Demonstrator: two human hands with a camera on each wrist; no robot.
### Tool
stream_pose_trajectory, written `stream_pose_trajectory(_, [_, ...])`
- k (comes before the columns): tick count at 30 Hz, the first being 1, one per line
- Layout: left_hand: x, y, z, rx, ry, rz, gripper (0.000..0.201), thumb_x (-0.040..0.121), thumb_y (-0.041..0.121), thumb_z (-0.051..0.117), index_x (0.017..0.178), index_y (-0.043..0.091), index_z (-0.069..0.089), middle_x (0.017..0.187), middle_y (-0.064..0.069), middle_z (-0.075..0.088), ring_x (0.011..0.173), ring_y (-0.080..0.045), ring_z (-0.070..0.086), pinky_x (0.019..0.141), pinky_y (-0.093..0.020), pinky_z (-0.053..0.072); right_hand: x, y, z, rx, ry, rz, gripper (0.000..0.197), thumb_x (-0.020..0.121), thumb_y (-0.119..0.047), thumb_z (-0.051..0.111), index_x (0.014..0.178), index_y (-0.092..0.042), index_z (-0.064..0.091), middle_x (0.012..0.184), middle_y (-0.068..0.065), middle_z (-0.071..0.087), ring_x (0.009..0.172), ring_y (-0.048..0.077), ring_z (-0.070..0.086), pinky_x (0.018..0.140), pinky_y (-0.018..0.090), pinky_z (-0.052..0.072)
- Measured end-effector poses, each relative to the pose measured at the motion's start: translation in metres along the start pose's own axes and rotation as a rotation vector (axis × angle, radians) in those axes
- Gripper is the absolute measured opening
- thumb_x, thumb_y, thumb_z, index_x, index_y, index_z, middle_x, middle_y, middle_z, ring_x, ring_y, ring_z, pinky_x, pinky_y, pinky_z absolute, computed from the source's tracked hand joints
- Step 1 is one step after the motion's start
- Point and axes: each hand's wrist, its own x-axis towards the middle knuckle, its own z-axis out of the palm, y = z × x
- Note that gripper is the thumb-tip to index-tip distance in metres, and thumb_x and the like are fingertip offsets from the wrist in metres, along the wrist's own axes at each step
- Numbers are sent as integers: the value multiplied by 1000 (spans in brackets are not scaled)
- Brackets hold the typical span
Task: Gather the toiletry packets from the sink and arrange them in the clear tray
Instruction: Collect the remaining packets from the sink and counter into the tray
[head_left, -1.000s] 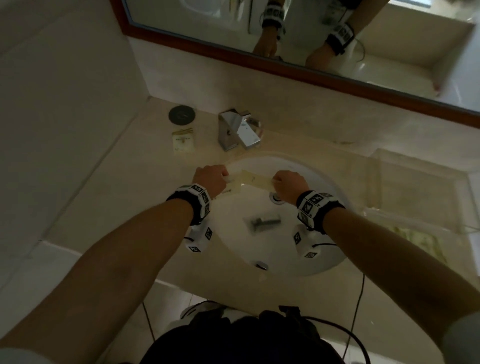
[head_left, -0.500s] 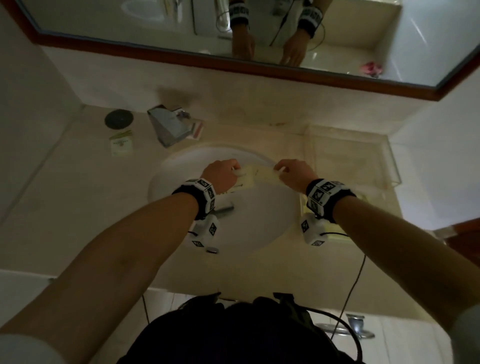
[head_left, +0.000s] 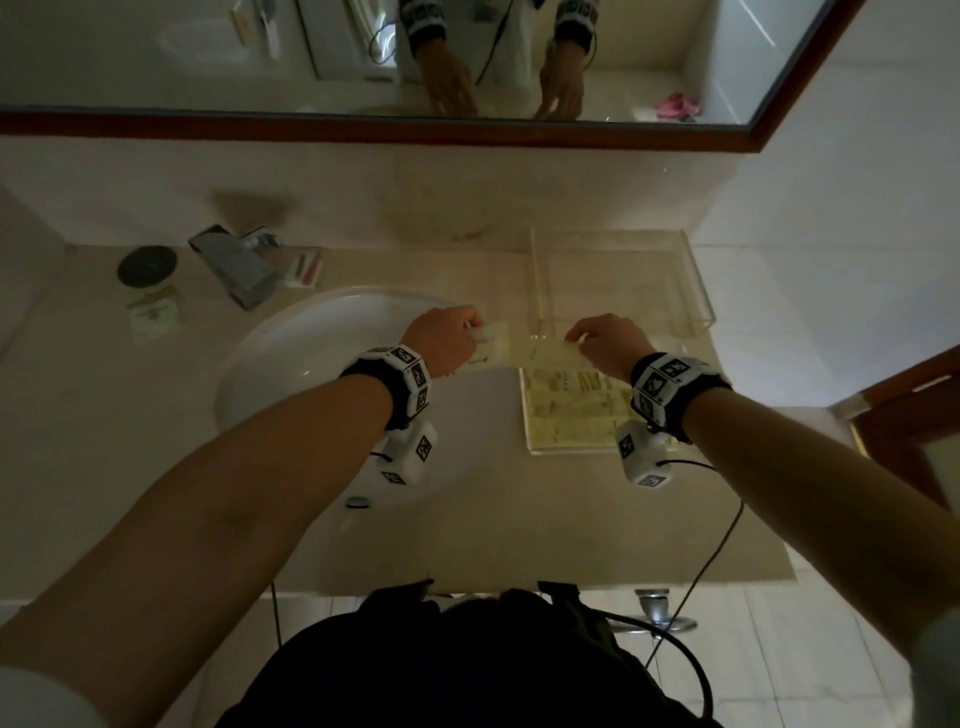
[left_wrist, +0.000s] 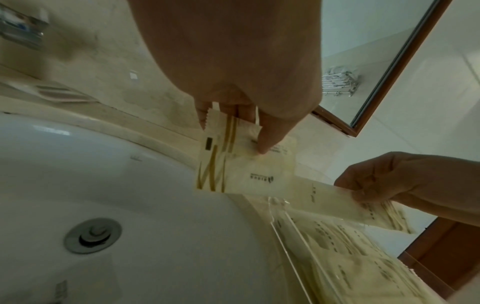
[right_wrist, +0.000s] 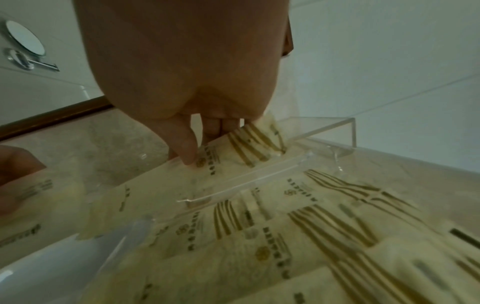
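Both hands pinch one long cream packet (head_left: 524, 349) by its ends, the left hand (head_left: 445, 343) at its left end above the sink's (head_left: 291, 353) right rim, the right hand (head_left: 605, 344) at its right end over the clear tray (head_left: 696, 291); the packet hangs level between them. More cream packets (head_left: 571, 410) lie in the tray's near part; a faucet (head_left: 234, 270) stands far left of the sink, and a mirror (head_left: 208, 57) hangs on the far wall.

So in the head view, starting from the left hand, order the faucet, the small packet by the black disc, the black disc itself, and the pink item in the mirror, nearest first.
From the left hand:
1. Faucet, behind the sink, up and to the left.
2. Small packet, on the counter further left.
3. Black disc, just behind that packet, close to it in rank.
4. Pink item, a reflection in the mirror, far upper right.
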Motion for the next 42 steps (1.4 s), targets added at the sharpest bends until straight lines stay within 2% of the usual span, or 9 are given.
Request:
stream_pose_trajectory(5, [7,13,13,11,16,3,21,91,36,50,101,23,63,94,-1,67,77,-24,66,69,-30,54,3,21,1,-19,-22,25,39,84,-5,40,96,-26,70,109,10,67,79,22,57,70,25,43])
stream_pose_trajectory(7, [8,15,17,15,16,-1,21,90,36,50,102,24,63,96,-2,68,79,-23,65,72,-31,54,4,26,3,-27,-58,22,38,85,-5,39,97,-27,69,114,10,65,84,25,57,72,27,44])
stream_pose_trajectory(10, [9,18,22,28,26,-7,19,91,32,50,101,23,63,98,-5,68,82,-25,64,75,-32,54,5,31,7,-42,-72,14,38,86,-7,40,99,-27,69,128,9,59,107,30,58,89,32,47])
stream_pose_trajectory(12, [9,20,23,35,42,-6,19,91,32,50,101,22,63,97,-5,68,83,-25,63,74,-31,51,6,34,11,-47,-78,12,38,86,-8,40,102,-27,70,132,8,57,113,30,56,92,31,45])
stream_pose_trajectory(22, [7,30,31,49,52,-19,22,91,36,51,99,21,64,93,-3,68,81,-24,63,73,-31,51,10,46,18,-191,-36,-111,37,91,-15,43,111,-30,69,125,7,57,115,27,52,96,35,43])
stream_pose_trajectory(27, [7,37,31,62,54,-24,18,91,29,49,100,22,63,93,-3,68,78,-24,65,68,-30,53,8,50,17,-307,-19,-214,37,89,-26,55,126,-33,57,126,6,49,121,27,43,101,42,37])
stream_pose_trajectory(31, [6,42,31,46,51,-30,16,91,26,49,99,22,62,90,-3,67,73,-26,66,66,-32,56,8,50,21,-344,-58,-288,37,87,-36,60,123,-36,56,124,4,48,121,25,42,101,43,38])
stream_pose_trajectory(36, [5,47,34,44,48,-32,17,88,23,50,100,20,62,92,-4,66,77,-26,64,70,-33,53,7,50,24,-367,-60,-280,36,86,-41,61,122,-37,56,121,5,49,118,25,44,95,40,41])
stream_pose_trajectory(42, [7,57,42,-3,46,-8,17,90,25,54,101,19,65,90,-3,65,76,-22,60,71,-32,52,5,45,21,-354,-99,-252,37,86,-41,60,123,-36,56,122,7,48,120,27,43,97,43,41])
